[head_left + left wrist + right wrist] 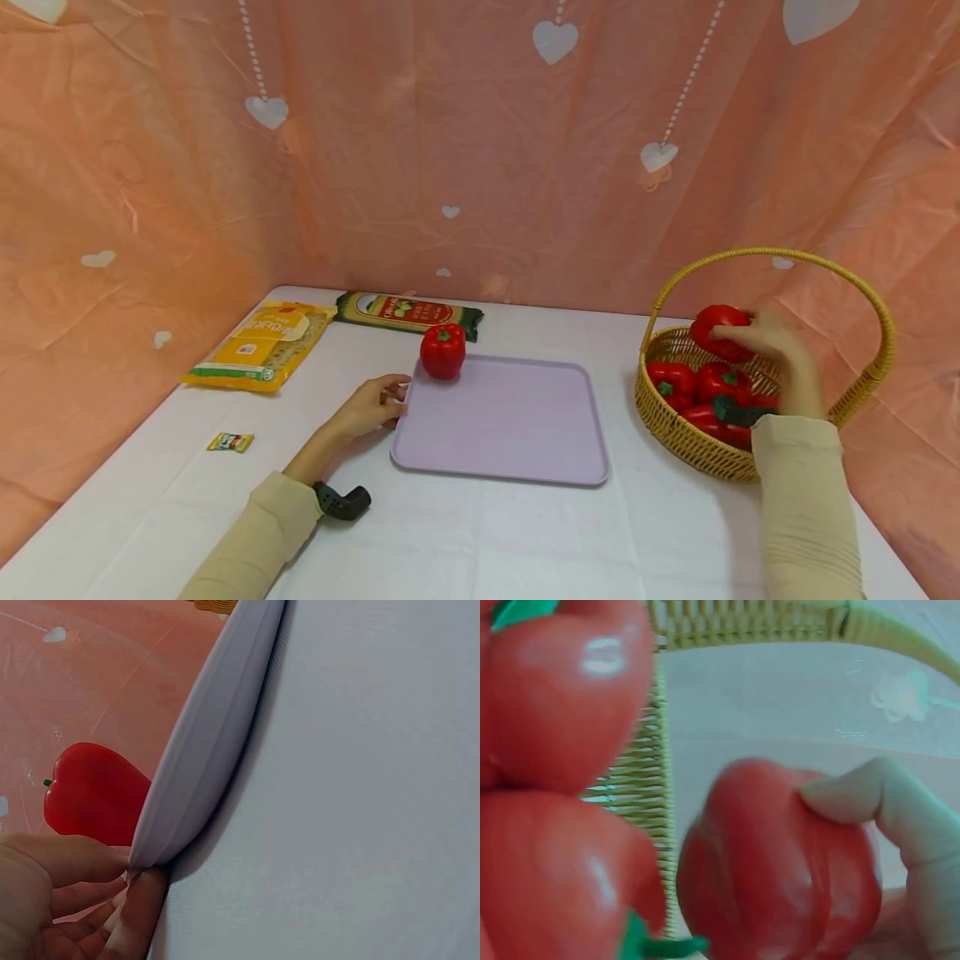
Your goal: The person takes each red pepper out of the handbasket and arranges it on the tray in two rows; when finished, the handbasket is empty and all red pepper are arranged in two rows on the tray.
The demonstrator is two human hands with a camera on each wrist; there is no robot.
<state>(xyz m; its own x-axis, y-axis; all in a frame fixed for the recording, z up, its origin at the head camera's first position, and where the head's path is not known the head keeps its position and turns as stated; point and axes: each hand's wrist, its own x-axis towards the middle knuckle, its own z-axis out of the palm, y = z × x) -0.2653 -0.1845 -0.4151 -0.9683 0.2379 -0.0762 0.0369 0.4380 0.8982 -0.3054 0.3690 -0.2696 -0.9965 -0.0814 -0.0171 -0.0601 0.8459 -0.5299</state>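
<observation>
My right hand (765,337) grips a red bell pepper (718,332) over the back of the wicker basket (675,437). In the right wrist view, the thumb presses on the side of that pepper (772,862); the other fingers are mostly hidden behind it. Several more red bell peppers (723,383) lie inside the basket. At the left edge of a pale purple tray (517,421), my left hand (371,406) pinches the rim between thumb and fingers, as the left wrist view shows. Another red bell pepper (442,352) stands upright in the tray's back left corner, stem up.
A tall arched handle (772,252) rises over the basket. Behind the tray lies a green and red olive oil packet (397,310). A yellow grain bag (262,346) and a small yellow wrapped packet (230,442) rest on the left of the white table. A pink curtain (480,167) hangs behind.
</observation>
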